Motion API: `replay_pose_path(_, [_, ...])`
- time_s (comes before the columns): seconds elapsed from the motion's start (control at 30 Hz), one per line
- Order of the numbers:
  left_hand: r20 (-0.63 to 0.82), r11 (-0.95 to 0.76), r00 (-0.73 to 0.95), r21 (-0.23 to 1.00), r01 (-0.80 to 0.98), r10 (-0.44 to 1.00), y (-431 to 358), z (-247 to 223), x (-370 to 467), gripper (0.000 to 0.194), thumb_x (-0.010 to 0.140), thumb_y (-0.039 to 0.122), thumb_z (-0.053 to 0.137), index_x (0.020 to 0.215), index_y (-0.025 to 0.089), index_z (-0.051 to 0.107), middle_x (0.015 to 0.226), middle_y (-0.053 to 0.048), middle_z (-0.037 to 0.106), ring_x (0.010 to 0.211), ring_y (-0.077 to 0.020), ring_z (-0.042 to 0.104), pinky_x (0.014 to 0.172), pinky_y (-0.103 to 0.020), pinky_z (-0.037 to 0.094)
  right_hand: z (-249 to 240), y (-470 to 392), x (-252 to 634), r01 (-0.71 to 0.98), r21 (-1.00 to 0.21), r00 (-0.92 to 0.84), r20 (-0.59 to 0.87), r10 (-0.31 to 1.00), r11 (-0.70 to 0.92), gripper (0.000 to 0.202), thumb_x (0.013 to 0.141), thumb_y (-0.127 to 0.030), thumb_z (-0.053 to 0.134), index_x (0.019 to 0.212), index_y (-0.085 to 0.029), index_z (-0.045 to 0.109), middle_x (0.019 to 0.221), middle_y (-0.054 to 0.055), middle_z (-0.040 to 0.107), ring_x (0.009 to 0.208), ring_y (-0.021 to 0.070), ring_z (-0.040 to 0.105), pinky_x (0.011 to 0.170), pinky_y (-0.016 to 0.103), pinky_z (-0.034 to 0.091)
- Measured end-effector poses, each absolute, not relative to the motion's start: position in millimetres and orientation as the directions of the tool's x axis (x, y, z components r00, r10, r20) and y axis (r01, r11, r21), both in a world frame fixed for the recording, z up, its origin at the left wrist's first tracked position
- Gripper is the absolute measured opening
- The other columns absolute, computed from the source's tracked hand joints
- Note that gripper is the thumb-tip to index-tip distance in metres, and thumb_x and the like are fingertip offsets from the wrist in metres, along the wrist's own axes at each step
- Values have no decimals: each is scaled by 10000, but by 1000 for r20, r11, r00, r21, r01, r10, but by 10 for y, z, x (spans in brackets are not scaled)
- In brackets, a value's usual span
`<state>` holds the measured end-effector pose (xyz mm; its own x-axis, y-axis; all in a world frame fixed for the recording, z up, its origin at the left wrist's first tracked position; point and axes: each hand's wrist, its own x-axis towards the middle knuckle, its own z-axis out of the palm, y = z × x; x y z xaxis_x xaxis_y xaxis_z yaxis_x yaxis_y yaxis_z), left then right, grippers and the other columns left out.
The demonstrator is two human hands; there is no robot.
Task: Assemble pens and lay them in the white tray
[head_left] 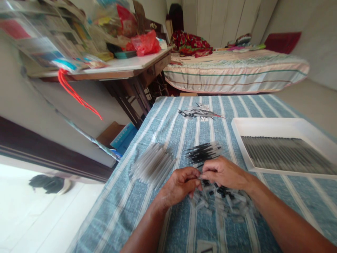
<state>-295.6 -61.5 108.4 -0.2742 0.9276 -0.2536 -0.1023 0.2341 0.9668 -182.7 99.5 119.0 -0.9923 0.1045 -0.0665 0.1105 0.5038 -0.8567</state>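
Note:
My left hand [181,184] and my right hand [223,172] meet over the table, their fingertips pinched together at one spot. Whatever lies between them is too small and blurred to name. Just beyond the fingers is a bundle of black-tipped pen refills [202,151]. Under and in front of my right hand spread loose clear pen caps [226,207], with small black pieces [223,191] among them. A pile of translucent pen barrels [154,163] lies to the left of my left hand.
A white tray [238,140] on the right holds a row of pens [284,154]. Farther back lies a heap of thin refills [201,112] on the striped tablecloth [126,207]. A cluttered desk [126,72] stands at left, a bed [231,73] behind.

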Motion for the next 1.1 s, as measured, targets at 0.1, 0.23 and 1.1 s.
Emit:
replay_pose_path(0.1, [-251, 232, -282, 967, -102, 926, -613, 1075, -2958, 184, 764, 288, 618, 859, 132, 591, 682, -24, 661, 424, -51, 458, 424, -179, 332, 1182, 996, -1828, 134, -849, -989, -84, 119, 511, 343, 849, -395, 508, 615, -150, 562, 509, -39, 517, 446, 68, 435, 447, 185, 294])
replay_pose_path(0.23, [-254, 236, -275, 967, -97, 927, -611, 1089, -2956, 177, 767, 285, 614, 856, 132, 600, 686, -26, 660, 435, -54, 464, 429, -180, 332, 1177, 997, -1821, 119, -864, -991, -77, 106, 489, 238, 825, -340, 548, 681, -153, 583, 536, -45, 536, 458, 67, 449, 459, 180, 308])
replay_pose_path(1.1, [145, 146, -403, 780, 609, 904, -600, 1100, -2942, 151, 823, 221, 547, 894, 186, 676, 785, -34, 681, 706, -161, 612, 659, -244, 427, 1164, 994, -1836, 221, -910, -966, -155, 207, 351, 341, 857, -422, 482, 622, -175, 497, 510, -40, 554, 369, 68, 475, 390, 172, 335])
